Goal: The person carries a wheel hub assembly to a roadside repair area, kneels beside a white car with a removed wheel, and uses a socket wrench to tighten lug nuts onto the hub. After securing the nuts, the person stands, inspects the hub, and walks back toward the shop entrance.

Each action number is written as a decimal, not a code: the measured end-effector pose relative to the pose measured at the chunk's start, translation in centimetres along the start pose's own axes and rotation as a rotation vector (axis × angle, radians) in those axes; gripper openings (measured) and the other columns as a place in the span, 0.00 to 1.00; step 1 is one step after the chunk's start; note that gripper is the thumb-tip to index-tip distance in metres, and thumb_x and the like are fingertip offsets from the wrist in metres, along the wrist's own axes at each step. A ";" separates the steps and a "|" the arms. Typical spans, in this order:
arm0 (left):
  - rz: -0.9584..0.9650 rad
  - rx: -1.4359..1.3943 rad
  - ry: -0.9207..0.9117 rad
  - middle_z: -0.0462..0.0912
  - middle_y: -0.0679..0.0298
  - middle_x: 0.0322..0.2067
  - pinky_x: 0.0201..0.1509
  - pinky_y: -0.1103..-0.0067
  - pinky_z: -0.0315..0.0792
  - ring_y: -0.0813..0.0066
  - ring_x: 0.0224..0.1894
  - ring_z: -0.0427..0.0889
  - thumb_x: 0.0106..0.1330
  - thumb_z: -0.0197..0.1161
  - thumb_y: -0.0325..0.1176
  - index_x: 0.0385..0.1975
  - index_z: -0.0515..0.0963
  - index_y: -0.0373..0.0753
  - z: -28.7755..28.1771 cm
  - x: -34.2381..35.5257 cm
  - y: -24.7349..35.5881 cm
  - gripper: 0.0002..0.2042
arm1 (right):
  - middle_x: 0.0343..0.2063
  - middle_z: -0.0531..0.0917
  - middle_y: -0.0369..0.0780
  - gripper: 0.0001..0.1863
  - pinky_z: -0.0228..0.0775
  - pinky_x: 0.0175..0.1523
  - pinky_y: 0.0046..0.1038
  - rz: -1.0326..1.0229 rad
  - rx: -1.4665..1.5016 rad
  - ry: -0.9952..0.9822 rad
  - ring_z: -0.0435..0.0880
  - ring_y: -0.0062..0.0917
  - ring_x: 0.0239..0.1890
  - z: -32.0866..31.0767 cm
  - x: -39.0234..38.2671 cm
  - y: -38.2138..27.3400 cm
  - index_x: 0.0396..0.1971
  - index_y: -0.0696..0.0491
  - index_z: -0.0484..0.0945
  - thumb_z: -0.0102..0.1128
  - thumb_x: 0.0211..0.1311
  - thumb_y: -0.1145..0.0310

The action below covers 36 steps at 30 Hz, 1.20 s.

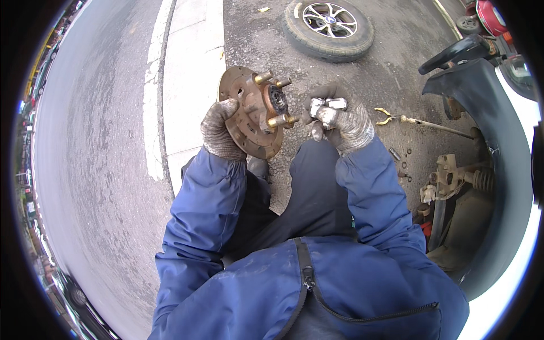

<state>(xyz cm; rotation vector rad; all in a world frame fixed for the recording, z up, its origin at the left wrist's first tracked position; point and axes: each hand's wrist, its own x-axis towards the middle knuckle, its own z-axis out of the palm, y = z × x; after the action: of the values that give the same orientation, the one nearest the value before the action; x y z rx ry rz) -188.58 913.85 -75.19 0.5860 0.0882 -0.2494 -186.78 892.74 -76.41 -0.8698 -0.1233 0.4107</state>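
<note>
My left hand [221, 127], in a dirty grey knit glove, grips the rim of a rusty brake disc [241, 130]. The disc is tilted on edge, and its hub [276, 99] with several brass-coloured studs [279, 120] points to the right. Just right of the studs, my gloved right hand [345, 122] is closed around small shiny silver pieces [324, 111] that look like wheel nuts. Their exact shape is partly hidden by the fingers. A small gap shows between the right fingers and the hub.
A wheel with tyre [362, 39] lies flat ahead. To the right, a long bar with yellow-handled pliers [385, 117] and small metal parts [395, 153] lie on asphalt beside a car's open wheel arch [498, 187], where suspension parts [447, 175] show. A white kerb strip [192, 73] runs left.
</note>
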 end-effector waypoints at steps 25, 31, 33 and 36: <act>0.152 0.134 0.147 0.73 0.55 0.43 0.43 0.70 0.75 0.63 0.42 0.76 0.52 0.63 0.31 0.55 0.61 0.37 -3.4 1.4 0.6 0.28 | 0.26 0.81 0.40 0.12 0.70 0.36 0.24 -0.109 -1.044 -0.197 0.79 0.22 0.30 3.8 3.4 -0.8 0.32 0.57 0.78 0.59 0.47 0.68; 0.144 0.237 0.244 0.75 0.53 0.41 0.38 0.70 0.78 0.64 0.37 0.79 0.49 0.59 0.26 0.55 0.56 0.32 -4.3 2.0 1.0 0.31 | 0.21 0.78 0.34 0.10 0.69 0.29 0.18 0.257 -0.744 -0.022 0.75 0.15 0.24 3.7 4.0 0.4 0.32 0.56 0.78 0.61 0.47 0.72; 0.136 0.296 0.308 0.75 0.54 0.41 0.38 0.71 0.78 0.66 0.37 0.78 0.49 0.58 0.26 0.56 0.56 0.32 -4.6 2.2 1.0 0.31 | 0.20 0.77 0.33 0.10 0.68 0.27 0.18 0.291 -0.637 0.004 0.74 0.14 0.22 3.2 4.0 0.8 0.32 0.55 0.78 0.62 0.47 0.72; 0.187 0.326 0.254 0.75 0.54 0.40 0.37 0.71 0.77 0.67 0.37 0.78 0.49 0.56 0.26 0.55 0.58 0.32 -4.9 2.2 1.1 0.30 | 0.20 0.76 0.32 0.11 0.65 0.21 0.16 0.056 -0.704 -0.079 0.73 0.13 0.18 2.9 3.9 1.2 0.32 0.54 0.77 0.63 0.47 0.70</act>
<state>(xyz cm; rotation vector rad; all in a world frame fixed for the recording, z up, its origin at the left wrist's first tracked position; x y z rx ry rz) -186.17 917.04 -78.98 0.9435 0.2394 -0.0044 -184.40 897.05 -75.67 -1.5522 -0.3285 0.4609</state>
